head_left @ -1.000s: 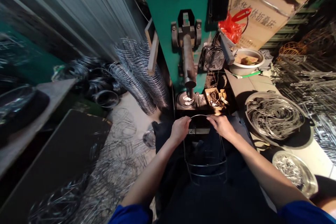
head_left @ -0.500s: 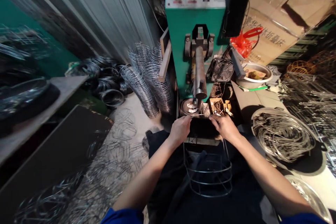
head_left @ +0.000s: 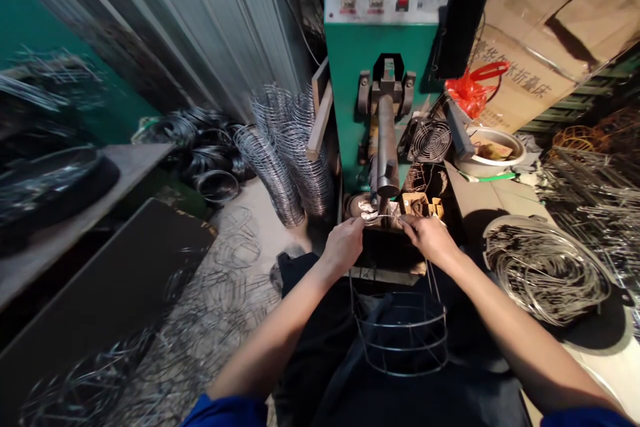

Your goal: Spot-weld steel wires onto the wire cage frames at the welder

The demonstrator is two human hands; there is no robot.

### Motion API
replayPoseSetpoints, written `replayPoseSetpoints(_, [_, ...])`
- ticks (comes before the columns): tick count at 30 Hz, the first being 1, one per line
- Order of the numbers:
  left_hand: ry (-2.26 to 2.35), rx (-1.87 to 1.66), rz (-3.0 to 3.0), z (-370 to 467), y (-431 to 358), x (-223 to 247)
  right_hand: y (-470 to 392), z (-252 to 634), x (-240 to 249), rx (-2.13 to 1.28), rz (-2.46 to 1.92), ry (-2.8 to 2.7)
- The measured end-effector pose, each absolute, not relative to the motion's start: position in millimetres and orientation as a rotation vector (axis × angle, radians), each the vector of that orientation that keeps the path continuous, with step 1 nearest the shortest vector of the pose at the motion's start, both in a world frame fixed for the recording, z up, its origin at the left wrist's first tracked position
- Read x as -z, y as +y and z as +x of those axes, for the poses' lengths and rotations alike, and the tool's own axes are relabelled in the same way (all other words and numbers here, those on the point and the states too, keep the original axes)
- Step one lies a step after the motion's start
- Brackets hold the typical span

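A wire basket frame of thin metal rods hangs over my lap, its rounded end towards me. My left hand is closed on the far end of the frame at its left side. On the right, my right hand pinches the same end between thumb and fingers. Between the hands, the frame's top wire lies just below the tip of the welding machine's thick cylindrical arm. Whether wire and electrode touch I cannot tell. The green machine stands straight ahead.
Stacked wire rings stand left of the machine. A pan of bent wires sits at the right, below a white bowl. Loose wire pieces cover the floor at left. A cardboard box leans at the back right.
The view has tilted slightly, so the machine appears lower and further right. Both hands keep hold of the wire basket frame, whose held end is now nearer the electrode tip.
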State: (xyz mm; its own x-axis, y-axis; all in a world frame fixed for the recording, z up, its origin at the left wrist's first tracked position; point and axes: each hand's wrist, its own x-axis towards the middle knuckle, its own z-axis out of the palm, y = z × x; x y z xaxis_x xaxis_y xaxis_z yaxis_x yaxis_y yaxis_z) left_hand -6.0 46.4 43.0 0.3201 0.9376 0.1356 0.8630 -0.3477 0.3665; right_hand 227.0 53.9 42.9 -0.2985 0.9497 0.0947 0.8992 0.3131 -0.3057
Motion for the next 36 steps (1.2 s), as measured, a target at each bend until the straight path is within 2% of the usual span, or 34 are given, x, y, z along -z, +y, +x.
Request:
replayPoseSetpoints(14, [1.478,-0.707,2.331,-12,56,-39,58,230,-47,-0.451,-1.635,-2.261])
replayPoseSetpoints(36, [1.483,-0.759,2.305,-9,60,-37,64,228,-51,-0.51,-1.6,-2.221])
